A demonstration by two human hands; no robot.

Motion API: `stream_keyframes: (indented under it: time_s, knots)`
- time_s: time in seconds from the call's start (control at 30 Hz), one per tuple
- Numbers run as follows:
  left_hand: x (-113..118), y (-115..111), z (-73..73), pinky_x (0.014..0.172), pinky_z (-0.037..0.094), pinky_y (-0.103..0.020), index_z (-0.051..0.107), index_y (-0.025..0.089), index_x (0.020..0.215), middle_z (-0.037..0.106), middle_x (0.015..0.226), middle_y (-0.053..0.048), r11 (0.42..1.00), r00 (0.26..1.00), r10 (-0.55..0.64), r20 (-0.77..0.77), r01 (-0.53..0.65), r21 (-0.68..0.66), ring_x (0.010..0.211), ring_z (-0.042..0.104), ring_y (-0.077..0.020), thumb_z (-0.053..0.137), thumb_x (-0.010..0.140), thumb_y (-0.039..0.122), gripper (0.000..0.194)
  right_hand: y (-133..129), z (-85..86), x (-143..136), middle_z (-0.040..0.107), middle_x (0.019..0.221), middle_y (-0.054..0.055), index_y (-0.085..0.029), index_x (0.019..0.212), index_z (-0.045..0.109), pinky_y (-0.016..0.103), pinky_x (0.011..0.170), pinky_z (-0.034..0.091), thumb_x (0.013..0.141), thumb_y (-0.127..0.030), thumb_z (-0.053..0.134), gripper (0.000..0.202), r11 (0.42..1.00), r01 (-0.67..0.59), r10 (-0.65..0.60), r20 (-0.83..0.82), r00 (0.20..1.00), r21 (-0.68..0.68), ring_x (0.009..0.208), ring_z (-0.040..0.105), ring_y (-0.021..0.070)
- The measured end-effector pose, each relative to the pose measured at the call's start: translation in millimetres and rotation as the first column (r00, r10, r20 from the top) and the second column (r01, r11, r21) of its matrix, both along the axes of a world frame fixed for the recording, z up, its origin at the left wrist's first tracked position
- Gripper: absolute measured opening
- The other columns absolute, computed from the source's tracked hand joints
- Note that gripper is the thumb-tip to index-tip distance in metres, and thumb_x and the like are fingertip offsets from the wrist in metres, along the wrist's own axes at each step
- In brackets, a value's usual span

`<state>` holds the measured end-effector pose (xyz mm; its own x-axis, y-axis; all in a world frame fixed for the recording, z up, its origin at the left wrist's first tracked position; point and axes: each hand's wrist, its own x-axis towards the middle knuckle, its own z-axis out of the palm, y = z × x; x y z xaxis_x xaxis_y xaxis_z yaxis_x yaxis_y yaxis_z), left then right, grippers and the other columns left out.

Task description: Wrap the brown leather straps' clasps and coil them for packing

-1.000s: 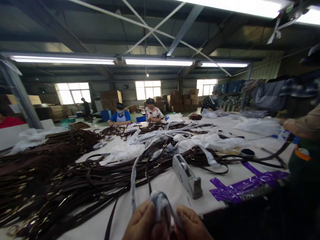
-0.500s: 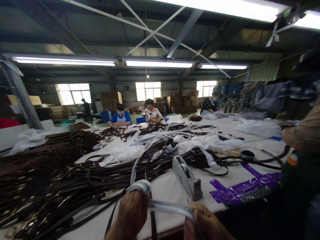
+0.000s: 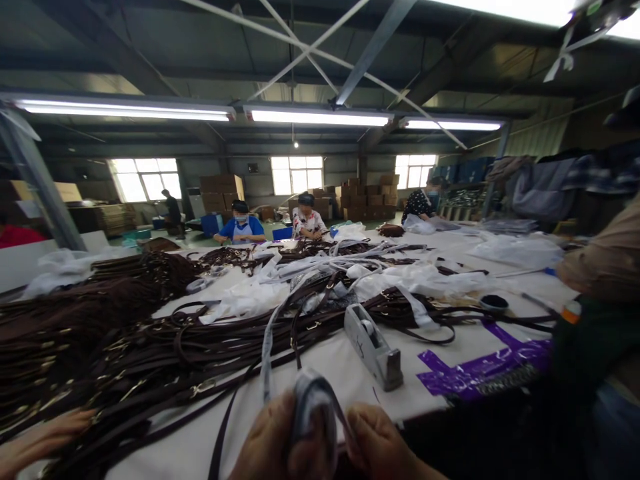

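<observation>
At the table's near edge my left hand (image 3: 267,440) is closed around a coil of strap wrapped in whitish film (image 3: 311,390). To its right, my right hand (image 3: 377,440) pinches a strip that runs off the coil; the strip looks brownish there. A film-covered length of strap (image 3: 267,357) reaches from beside the coil up to the pile. Many dark brown straps with gold-coloured metal clips (image 3: 215,353) lie to the left of my hands. The grey tape dispenser (image 3: 373,350) stands just beyond my right hand.
Another person's hand (image 3: 45,440) rests by the straps at lower left. Purple tape (image 3: 465,373) covers the near right edge, and a person's sleeve (image 3: 595,260) is at far right. White plastic film (image 3: 245,300) lies mid-table. Several people sit or stand beyond.
My hands have come closer together, and the coil has turned upright. The strip stretched between them is shorter. Another person's hand has entered at lower left.
</observation>
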<state>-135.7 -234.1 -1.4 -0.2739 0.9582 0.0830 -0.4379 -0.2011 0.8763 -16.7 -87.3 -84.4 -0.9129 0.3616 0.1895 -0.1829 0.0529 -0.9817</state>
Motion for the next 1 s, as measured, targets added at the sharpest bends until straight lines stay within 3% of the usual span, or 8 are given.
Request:
stream_keyframes:
  time_s: [0.17, 0.33, 0.5, 0.6, 0.7, 0.8, 0.87, 1.0]
  knots:
    - [-12.2, 18.0, 54.4, 0.053, 0.045, -0.02, 0.06, 0.014, 0.083, 0.036, 0.057, 0.008, 0.973, 0.908, 0.131, 0.397, -0.196, 0.126, 0.045, 0.036, -0.0045, 0.066, 0.089, 0.043, 0.03, -16.3, 13.4, -9.2, 0.053, 0.076, 0.0, -0.017, 0.105, 0.055, 0.025, 0.062, 0.039, 0.094, -0.052, 0.051, 0.036, 0.89, 0.192, -0.115, -0.205, 0.972, 0.414, 0.066, 0.045, 0.0122]
    - [-21.7, 32.2, 51.4, 0.063, 0.051, -0.026, 0.059, 0.016, 0.079, 0.051, 0.063, 0.002, 0.797, 0.823, 0.562, 0.076, -0.564, 0.214, 0.057, 0.053, -0.0118, 0.063, 0.088, 0.052, 0.037, -22.4, 14.4, -7.8, 0.049, 0.07, -0.001, -0.018, 0.087, 0.054, 0.023, 0.056, 0.035, 0.094, -0.059, 0.046, 0.043, 0.952, -0.067, 0.07, 0.001, 0.998, 0.299, 0.061, 0.041, 0.0103]
    - [-41.6, 38.4, 1.6, 0.069, 0.049, -0.031, 0.065, 0.02, 0.077, 0.066, 0.071, -0.007, 0.568, 0.185, 0.789, -0.585, -0.581, 0.582, 0.067, 0.063, -0.0206, 0.061, 0.09, 0.044, 0.028, -22.3, 29.0, 0.6, 0.051, 0.061, -0.002, -0.014, 0.083, 0.059, 0.016, 0.043, 0.027, 0.077, -0.073, 0.062, 0.059, 0.953, -0.268, 0.278, 0.064, 0.958, -0.14, 0.048, 0.039, 0.0054]
    - [-53.4, 32.9, -24.3, 0.059, 0.044, -0.032, 0.065, 0.02, 0.08, 0.063, 0.063, -0.006, 0.651, -0.164, 0.676, -0.718, -0.325, 0.687, 0.057, 0.058, -0.0212, 0.061, 0.087, 0.03, 0.012, -12.8, 39.9, 7.3, 0.05, 0.046, -0.004, -0.013, 0.085, 0.059, 0.015, 0.034, 0.02, 0.079, -0.073, 0.059, 0.06, 0.938, -0.194, 0.227, 0.085, 0.97, -0.289, 0.032, 0.033, 0.0043]
    - [-52.9, 24.7, -46.3, 0.064, 0.048, -0.034, 0.064, 0.019, 0.102, 0.071, 0.083, -0.011, 0.803, -0.289, 0.525, -0.801, -0.145, 0.578, 0.071, 0.065, -0.0262, 0.064, 0.082, 0.028, 0.022, -1.6, 47.8, 14.3, 0.043, 0.04, -0.008, -0.016, 0.084, 0.055, 0.016, 0.031, 0.024, 0.08, -0.072, 0.057, 0.057, 0.901, -0.078, 0.153, 0.145, 0.978, -0.427, 0.027, 0.029, 0.0051]
    - [-39.0, 21.2, -70.8, 0.061, 0.048, -0.034, 0.064, 0.021, 0.099, 0.072, 0.084, -0.012, 0.883, -0.254, 0.375, -0.892, -0.194, 0.427, 0.071, 0.066, -0.0282, 0.073, 0.073, 0.027, 0.028, 10.6, 53.7, 21.2, 0.04, 0.044, -0.011, -0.018, 0.084, 0.055, 0.019, 0.033, 0.029, 0.075, -0.067, 0.063, 0.051, 0.944, -0.019, 0.122, 0.295, 0.948, -0.328, 0.028, 0.028, 0.0056]
    - [-28.8, 20.7, -84.1, 0.056, 0.044, -0.032, 0.065, 0.022, 0.086, 0.069, 0.072, -0.009, 0.916, -0.127, 0.281, -0.951, -0.26, 0.306, 0.062, 0.064, -0.026, 0.071, 0.071, 0.021, 0.016, 20.6, 57.5, 25.3, 0.052, 0.054, -0.006, -0.017, 0.087, 0.061, 0.021, 0.044, 0.037, 0.074, -0.053, 0.071, 0.04, 0.999, 0.019, -0.032, 0.377, 0.926, 0.039, 0.041, 0.044, 0.0087]
    - [-49.8, 6.7, -66.1, 0.049, 0.04, -0.028, 0.064, 0.025, 0.066, 0.061, 0.059, -0.004, 0.978, 0.619, 0.106, -0.778, -0.205, -0.029, 0.052, 0.058, -0.0209, 0.073, 0.068, 0.024, 0.009, 43.2, 62.6, 28.1, 0.067, 0.09, 0.006, -0.018, 0.093, 0.068, 0.028, 0.075, 0.043, 0.081, -0.026, 0.066, 0.015, 0.601, -0.105, -0.153, 0.243, 0.958, 0.793, 0.082, 0.06, 0.0179]
